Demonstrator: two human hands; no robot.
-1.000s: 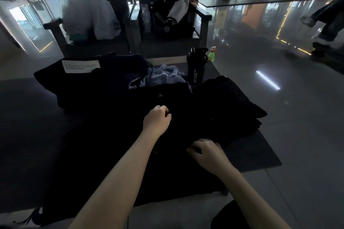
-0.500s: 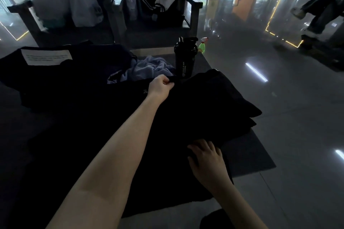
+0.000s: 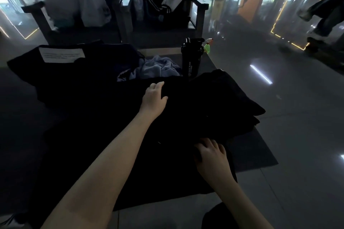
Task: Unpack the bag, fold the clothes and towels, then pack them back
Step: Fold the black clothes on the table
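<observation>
Black garment point(image 3: 214, 102), limp (likely light), spread on the mat point(image 3: 256, 154); left hand point(image 3: 154, 98) lies flat on it, right hand point(image 3: 212, 152) rests at its near fold, grip unclear; probably best pinched at corners.

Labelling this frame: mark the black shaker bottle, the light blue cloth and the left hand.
black shaker bottle point(image 3: 191, 61): head view, its body.
light blue cloth point(image 3: 158, 68): head view, crumpled middle.
left hand point(image 3: 153, 98): head view, back of hand.

You cannot read the print on the white label point(image 3: 61, 55): too small and blurred. Folds of the black garment point(image 3: 186, 126) merge in the dark. The right edge cuts off a bystander's legs point(image 3: 324, 16).
</observation>
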